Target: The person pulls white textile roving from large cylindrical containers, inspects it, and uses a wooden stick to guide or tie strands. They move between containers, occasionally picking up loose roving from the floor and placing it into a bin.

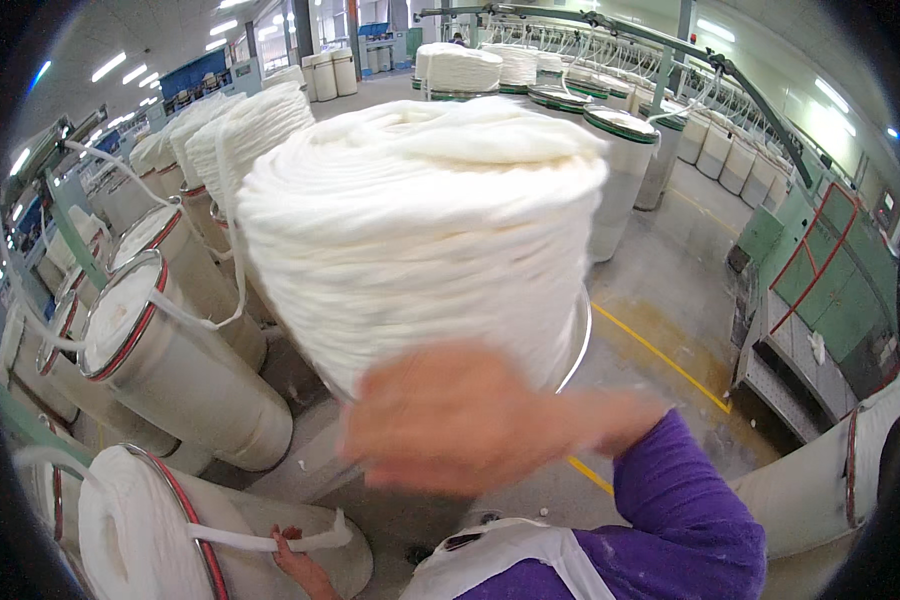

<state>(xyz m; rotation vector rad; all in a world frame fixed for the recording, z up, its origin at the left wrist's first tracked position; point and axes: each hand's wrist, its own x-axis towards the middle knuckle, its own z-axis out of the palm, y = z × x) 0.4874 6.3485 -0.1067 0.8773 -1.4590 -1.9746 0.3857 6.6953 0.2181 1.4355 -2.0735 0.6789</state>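
Note:
A tall coil of thick white cotton sliver (420, 230) bulges above the rim of its can, right in front of me. Before the lower part of this coil is my right hand (450, 415), smeared by motion, its arm in a purple sleeve; whether it touches the coil I cannot tell. Low on the left, my left hand (298, 560) has its fingers closed on a loose strand of sliver (235, 540). That strand comes over the red-banded rim of a can (270, 545) holding another white coil (120, 525), and its frayed end sticks out past my fingers.
Several tall sliver cans (190, 370) line the left, strands rising from them toward a green frame (75, 235). More full cans (460, 70) stand at the back. To the right are a green machine (840, 290) with a red rail, a metal step (780, 385) and a yellow floor line (660, 355).

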